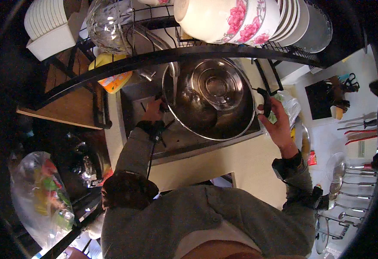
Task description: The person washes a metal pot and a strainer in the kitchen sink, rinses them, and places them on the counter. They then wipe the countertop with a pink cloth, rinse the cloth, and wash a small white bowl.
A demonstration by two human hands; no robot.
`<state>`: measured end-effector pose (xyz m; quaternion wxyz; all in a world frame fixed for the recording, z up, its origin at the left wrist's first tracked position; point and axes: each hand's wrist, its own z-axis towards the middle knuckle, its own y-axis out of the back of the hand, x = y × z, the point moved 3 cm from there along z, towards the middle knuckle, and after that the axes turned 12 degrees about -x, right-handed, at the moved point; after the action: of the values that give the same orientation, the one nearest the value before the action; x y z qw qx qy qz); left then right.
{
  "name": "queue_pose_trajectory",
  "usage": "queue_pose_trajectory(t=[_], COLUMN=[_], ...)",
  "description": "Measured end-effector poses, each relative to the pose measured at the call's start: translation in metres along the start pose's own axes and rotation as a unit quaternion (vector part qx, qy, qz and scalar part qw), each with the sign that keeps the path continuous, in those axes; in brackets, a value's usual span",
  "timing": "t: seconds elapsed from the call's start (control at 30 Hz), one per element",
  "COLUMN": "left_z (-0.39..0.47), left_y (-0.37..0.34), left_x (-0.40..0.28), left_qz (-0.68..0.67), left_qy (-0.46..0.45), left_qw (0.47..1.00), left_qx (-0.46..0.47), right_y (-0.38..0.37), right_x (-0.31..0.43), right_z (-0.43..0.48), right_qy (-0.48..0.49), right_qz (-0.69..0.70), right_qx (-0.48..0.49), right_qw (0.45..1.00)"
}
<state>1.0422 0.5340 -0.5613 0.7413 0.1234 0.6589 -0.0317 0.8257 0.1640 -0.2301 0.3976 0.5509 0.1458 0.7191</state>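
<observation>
A large round metal pan (202, 124) with two dark handles sits over the sink (172, 142). My left hand (154, 109) grips its left handle. At the opposite side, my right hand (275, 121) has its thumb and fingers around the right handle (264, 103). Water runs from the faucet (175, 68) into the pan's left part. Inside the pan, towards the back, lies a clear glass bowl or lid (219, 84); its exact kind is hard to tell.
A black dish rack (189, 53) arches above the sink, holding flowered bowls (221, 19), plates (294, 29) and a glass bowl (109, 29). A yellow-orange bottle (115, 81) stands left of the faucet. Plastic bags lie at left (43, 200) and right (289, 106).
</observation>
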Motion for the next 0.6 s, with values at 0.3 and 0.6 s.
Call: queue_pose_trajectory(t=[0.3,0.6], left_z=[-0.006,-0.041], left_y=[0.033,0.035], left_x=[-0.04,-0.151], left_qz=[0.006,-0.181], left_qy=[-0.002,0.05], left_qw=[0.997,0.97], left_qx=[-0.071,-0.154], right_y=[-0.022,-0.072], right_x=[-0.067,-0.142], right_z=[-0.016,-0.014], right_qy=[-0.008,-0.096], right_qz=[0.108,0.018], right_qx=[-0.043,-0.085], right_qw=[0.993,0.992])
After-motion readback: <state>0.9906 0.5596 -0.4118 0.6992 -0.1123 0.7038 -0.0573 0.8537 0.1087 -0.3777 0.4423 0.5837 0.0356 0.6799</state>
